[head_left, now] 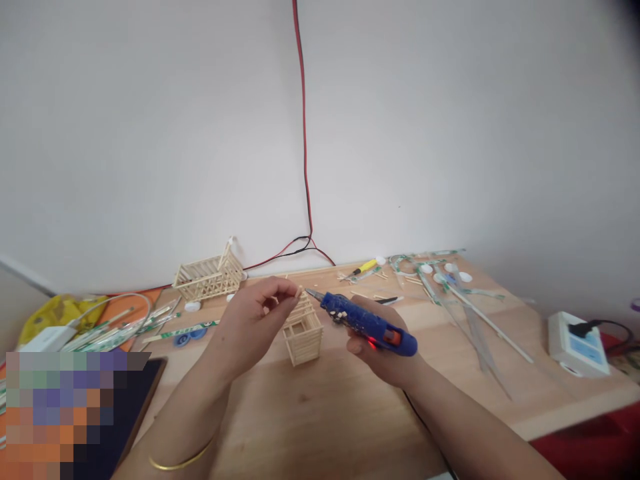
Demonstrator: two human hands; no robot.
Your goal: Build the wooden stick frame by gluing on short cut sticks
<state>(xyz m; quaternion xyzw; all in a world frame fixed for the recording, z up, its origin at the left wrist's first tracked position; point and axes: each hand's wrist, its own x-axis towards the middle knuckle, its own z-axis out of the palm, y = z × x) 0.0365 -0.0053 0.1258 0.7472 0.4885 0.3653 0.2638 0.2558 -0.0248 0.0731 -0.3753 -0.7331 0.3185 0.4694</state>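
My right hand (pixel 385 360) is wrapped round a blue hot glue gun (pixel 367 322) with a red light glowing on it. Its metal nozzle points left, close to the fingertips of my left hand (pixel 260 317). Between thumb and forefinger, that hand pinches a short piece of wooden stick (pixel 299 292), only its end showing. Just below stands a small box-shaped frame of stacked wooden sticks (pixel 303 337), open at the top and partly covered by my left hand. Farther back on the left sits a larger stick-built cart (pixel 209 277) with white round wheels.
On the wooden table (pixel 310 427) lie a yellow-handled knife (pixel 365 268), clear plastic strips (pixel 470 327), white discs and stick offcuts. A white power strip (pixel 577 343) stands right. Blue wheels (pixel 190 337) and packaged sticks (pixel 125 328) lie left. The glue gun's cable runs toward me.
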